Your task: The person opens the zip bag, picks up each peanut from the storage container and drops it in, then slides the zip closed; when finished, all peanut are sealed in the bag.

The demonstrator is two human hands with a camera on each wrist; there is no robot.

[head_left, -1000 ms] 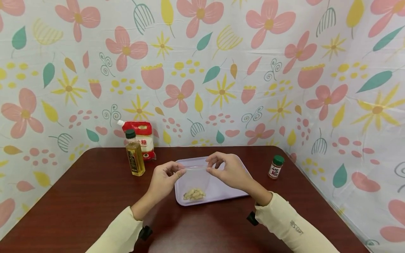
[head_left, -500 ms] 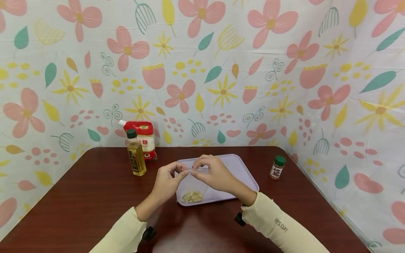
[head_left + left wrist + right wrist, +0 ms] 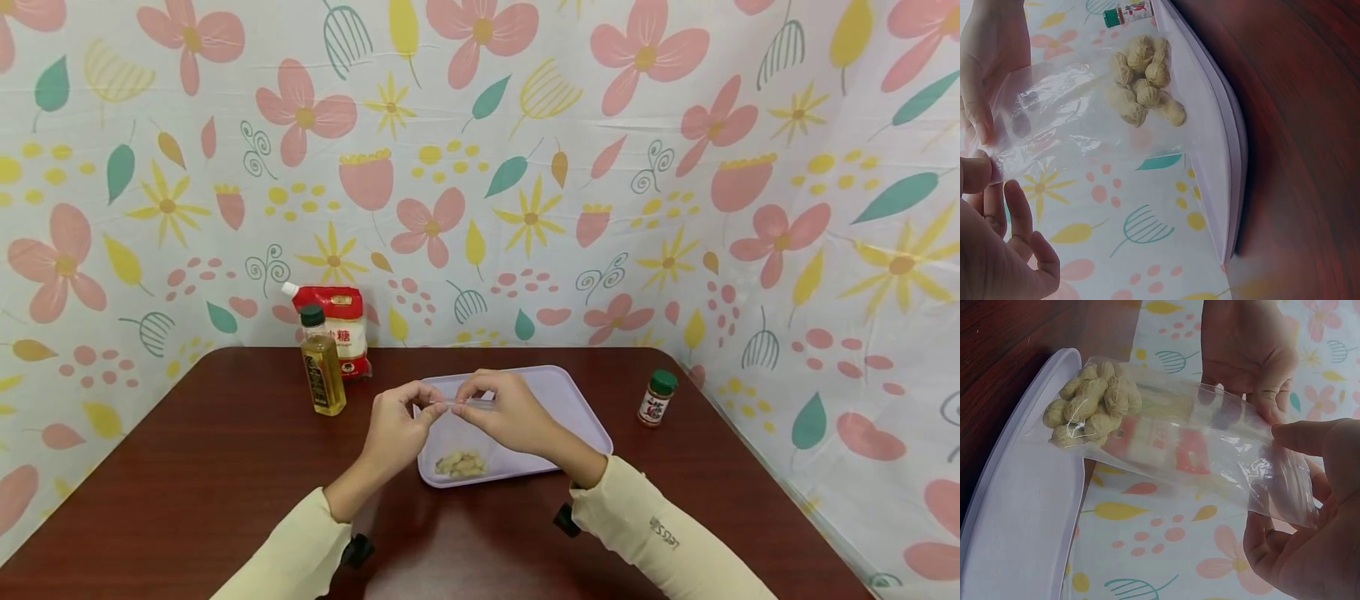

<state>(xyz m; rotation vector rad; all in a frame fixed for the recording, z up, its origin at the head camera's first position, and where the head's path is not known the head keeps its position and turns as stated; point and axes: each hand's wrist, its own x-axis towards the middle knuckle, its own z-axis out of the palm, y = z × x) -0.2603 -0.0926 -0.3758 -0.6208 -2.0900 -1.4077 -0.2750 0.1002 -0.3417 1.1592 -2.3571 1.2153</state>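
Note:
A clear plastic zip bag (image 3: 1229, 447) hangs upright between both hands, with several unshelled peanuts (image 3: 1144, 81) gathered in its bottom. At the bag's top edge, my left hand (image 3: 399, 429) pinches the left part between thumb and index finger. My right hand (image 3: 506, 417) pinches the same edge close beside it, the fingertips of the two hands nearly meeting. Behind and below the bag lies a pale lilac tray (image 3: 555, 392). In the right wrist view, the peanuts (image 3: 1091, 403) show through the plastic near the tray's rim.
At the back left of the dark wooden table (image 3: 225, 433) stand an oil bottle (image 3: 322, 371) and a red and white sugar pouch (image 3: 348, 325). A small green-capped seasoning jar (image 3: 657, 398) stands to the right of the tray. A flowered cloth (image 3: 480, 167) hangs behind.
My right hand has slid left along the bag's top edge until it sits beside my left hand. Between half a second ago and now the hands have barely moved.

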